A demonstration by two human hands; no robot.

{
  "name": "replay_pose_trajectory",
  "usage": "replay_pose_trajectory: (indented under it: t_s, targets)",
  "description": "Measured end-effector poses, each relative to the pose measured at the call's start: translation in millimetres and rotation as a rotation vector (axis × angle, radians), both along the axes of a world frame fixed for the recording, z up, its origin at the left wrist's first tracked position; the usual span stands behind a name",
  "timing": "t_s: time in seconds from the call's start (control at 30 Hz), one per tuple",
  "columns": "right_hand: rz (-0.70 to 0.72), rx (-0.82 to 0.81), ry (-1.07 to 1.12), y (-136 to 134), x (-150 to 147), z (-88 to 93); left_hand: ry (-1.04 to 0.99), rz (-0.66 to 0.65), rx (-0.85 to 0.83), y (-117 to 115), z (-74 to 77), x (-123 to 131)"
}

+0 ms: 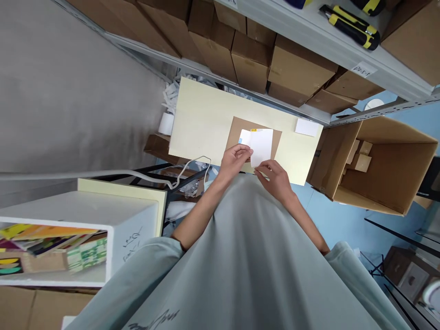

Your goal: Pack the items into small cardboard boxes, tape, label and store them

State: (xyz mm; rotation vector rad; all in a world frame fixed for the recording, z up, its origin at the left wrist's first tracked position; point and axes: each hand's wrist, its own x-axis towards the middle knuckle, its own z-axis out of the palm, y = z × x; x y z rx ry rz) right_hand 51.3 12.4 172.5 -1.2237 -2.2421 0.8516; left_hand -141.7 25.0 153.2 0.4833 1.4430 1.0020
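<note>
A white sheet (263,144) with a small yellow label strip along its top edge is held over the table. My left hand (235,161) pinches its left edge between thumb and fingers. My right hand (275,178) is closed at the sheet's lower edge, thumb and fingertips together. Partly behind the sheet and my left fingers lies a smaller white piece (244,136) with a blue mark. Beneath both is a flat brown cardboard piece (236,128), its lower part covered by my hands. The print on the label is too small to read.
The pale yellow table (199,114) carries a small white box (306,127) at its right end. An open cardboard box (328,160) stands to the right. Above is a shelf (299,27) with brown boxes and utility knives (354,30). A white cable (137,173) hangs at left.
</note>
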Motion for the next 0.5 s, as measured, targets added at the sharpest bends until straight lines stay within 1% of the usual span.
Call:
replay_pose_trajectory:
  t_s: [0.03,0.17,0.23,0.3,0.37,0.43,0.5]
  targets:
    - [-0.056,-0.055,0.033,2,3,-1.1,-0.002,0.000,0.009,-2,-2.4,-2]
    - [-0.395,-0.289,0.135,12,13,-10.2,-0.024,-0.043,0.037,-11,-8.8,-9]
    - [-0.491,-0.414,0.191,16,14,-16.8,-0.033,-0.063,0.044,-15,-11.0,-12]
    - [-0.522,-0.519,0.242,18,13,-22.9,-0.037,-0.080,0.045,-19,-13.6,-13]
    - [-0.527,-0.573,0.265,18,10,-26.9,-0.030,-0.102,0.045,-22,-17.1,-16]
    - [-0.535,-0.568,0.252,17,8,-28.3,-0.006,-0.144,0.048,-26,-21.4,-19]
    - [-0.544,-0.513,0.208,16,8,-27.9,0.065,-0.222,0.049,-30,-26.3,-24]
